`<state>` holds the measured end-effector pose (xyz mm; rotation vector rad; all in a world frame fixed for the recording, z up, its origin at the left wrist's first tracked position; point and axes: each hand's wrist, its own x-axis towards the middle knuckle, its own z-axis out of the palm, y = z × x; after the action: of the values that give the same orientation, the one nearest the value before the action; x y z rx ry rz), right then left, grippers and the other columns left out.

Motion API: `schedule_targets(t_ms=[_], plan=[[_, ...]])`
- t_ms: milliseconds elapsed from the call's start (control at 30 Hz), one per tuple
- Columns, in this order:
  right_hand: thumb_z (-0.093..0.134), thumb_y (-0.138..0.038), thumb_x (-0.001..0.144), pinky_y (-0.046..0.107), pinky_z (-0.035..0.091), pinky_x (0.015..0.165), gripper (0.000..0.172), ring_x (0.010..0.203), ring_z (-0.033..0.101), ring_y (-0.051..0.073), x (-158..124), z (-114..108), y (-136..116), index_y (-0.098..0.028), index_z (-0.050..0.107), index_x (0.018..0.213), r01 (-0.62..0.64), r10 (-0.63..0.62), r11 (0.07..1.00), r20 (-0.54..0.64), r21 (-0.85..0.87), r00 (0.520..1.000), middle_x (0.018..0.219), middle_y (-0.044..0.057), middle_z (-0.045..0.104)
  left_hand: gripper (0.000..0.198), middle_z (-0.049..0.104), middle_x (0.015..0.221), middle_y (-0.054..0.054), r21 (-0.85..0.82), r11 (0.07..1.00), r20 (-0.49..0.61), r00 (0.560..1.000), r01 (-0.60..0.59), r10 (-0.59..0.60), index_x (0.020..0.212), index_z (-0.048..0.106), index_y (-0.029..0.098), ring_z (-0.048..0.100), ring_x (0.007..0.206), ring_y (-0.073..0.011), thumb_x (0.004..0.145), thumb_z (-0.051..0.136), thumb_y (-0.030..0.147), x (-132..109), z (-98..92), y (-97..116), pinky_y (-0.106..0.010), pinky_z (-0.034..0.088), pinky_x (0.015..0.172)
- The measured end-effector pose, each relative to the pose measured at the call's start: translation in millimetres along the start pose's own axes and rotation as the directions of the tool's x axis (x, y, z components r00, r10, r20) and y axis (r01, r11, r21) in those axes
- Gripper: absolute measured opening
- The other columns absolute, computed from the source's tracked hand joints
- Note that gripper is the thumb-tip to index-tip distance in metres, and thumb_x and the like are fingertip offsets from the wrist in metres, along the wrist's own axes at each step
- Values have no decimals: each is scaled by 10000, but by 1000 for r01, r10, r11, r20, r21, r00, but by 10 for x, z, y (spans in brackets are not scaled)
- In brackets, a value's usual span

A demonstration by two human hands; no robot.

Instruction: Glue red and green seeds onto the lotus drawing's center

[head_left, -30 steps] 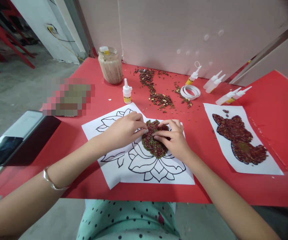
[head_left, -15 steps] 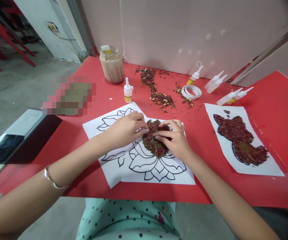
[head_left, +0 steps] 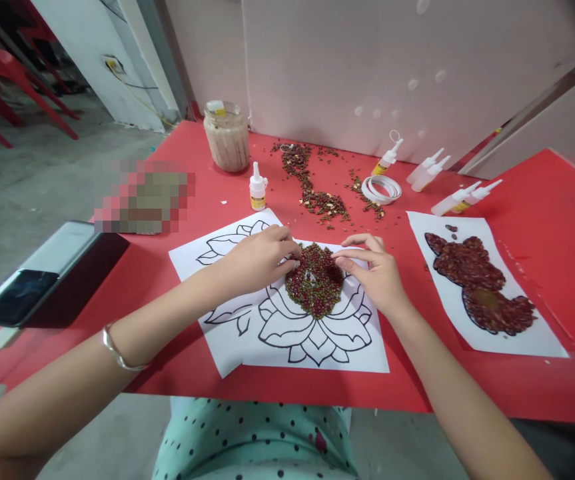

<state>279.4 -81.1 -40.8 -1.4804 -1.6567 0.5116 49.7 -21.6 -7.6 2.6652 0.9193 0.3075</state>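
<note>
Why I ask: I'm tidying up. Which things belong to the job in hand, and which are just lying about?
Likely the job:
- bean patch, between left hand and right hand
- flower drawing
- loose beans
- nearest squeeze bottle

Likely just lying about:
- phone
- jar
- white rings
- sheet at far right

Looks forward and down from the head, above the near side of the red table (head_left: 210, 190), close to the left hand (head_left: 262, 258) and right hand (head_left: 381, 273), facing the wall (head_left: 327, 73) beyond that table.

Silver bangle (head_left: 112, 347) on left forearm (head_left: 177, 303), dark-dotted mint-green garment (head_left: 252, 441), magenta patch (head_left: 320, 441) on it
</note>
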Motion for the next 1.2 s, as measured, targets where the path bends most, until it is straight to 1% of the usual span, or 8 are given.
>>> schedule_targets(t_ms=[133, 267, 333, 433, 500, 700, 933, 1200], plan=[[682, -343, 759, 434, 432, 938, 109, 1000, 547, 209, 65, -94, 135, -288, 748, 825, -106, 125, 979, -101, 176, 987, 963, 38, 593, 222, 571, 953, -81, 80, 996, 32, 999, 27, -29, 1027, 648, 163, 549, 896, -200, 882, 511, 261, 152, -47, -23, -294, 450, 723], [729, -360, 695, 394, 453, 887, 147, 947, 577, 197, 129, -149, 243, -254, 746, 795, -133, 233, 936, -293, 325, 927, 935, 41, 605, 266, 571, 1001, -105, 145, 985, 32, 995, 92, -97, 1089, 624, 131, 552, 942, -217, 876, 494, 226, 379, -59, -49, -325, 458, 787], [745, -374, 668, 381, 454, 882, 177, 933, 587, 193, 154, -161, 271, -235, 740, 778, -147, 295, 905, -339, 400, 893, 914, 43, 626, 297, 561, 1058, -119, 183, 972, 39, 986, 150, -160, 1131, 602, 126, 551, 960, -225, 870, 498, 220, 512, -31, -79, -334, 460, 795], [752, -402, 649, 371, 448, 892, 219, 917, 601, 186, 177, -163, 299, -222, 731, 771, -182, 376, 856, -340, 484, 862, 877, 37, 654, 321, 555, 1072, -127, 210, 948, 20, 969, 238, -248, 1159, 581, 117, 553, 952, -226, 859, 497, 197, 737, 27, -165, -330, 462, 785], [755, -408, 642, 370, 447, 901, 231, 915, 606, 182, 182, -158, 314, -221, 729, 775, -197, 400, 839, -329, 507, 856, 869, 35, 662, 300, 554, 1067, -124, 217, 944, -7, 967, 251, -255, 1125, 603, 126, 549, 952, -225, 849, 498, 178, 894, 58, -240, -321, 460, 761], [743, -414, 659, 378, 438, 930, 213, 925, 606, 177, 179, -147, 320, -235, 726, 772, -222, 404, 838, -293, 499, 867, 883, 31, 665, 242, 556, 1035, -103, 225, 957, -18, 983, 182, -183, 964, 681, 161, 502, 1021, -228, 858, 464, 145, 1234, 129, -381, -296, 438, 726], [727, -416, 671, 379, 450, 913, 219, 921, 609, 183, 186, -162, 306, -223, 721, 775, -205, 371, 860, -297, 466, 880, 896, 38, 667, 248, 556, 1030, -123, 256, 958, 5, 991, 130, -136, 921, 690, 122, 477, 1045, -246, 874, 449, 160, 1271, 178, -380, -320, 430, 778], [725, -407, 670, 386, 473, 882, 212, 916, 616, 195, 189, -158, 309, -220, 722, 771, -191, 347, 876, -304, 442, 887, 900, 48, 668, 209, 548, 997, -88, 174, 978, -7, 993, 117, -118, 874, 690, 134, 473, 1002, -220, 839, 483, 133, 1028, 75, -307, -319, 426, 824]])
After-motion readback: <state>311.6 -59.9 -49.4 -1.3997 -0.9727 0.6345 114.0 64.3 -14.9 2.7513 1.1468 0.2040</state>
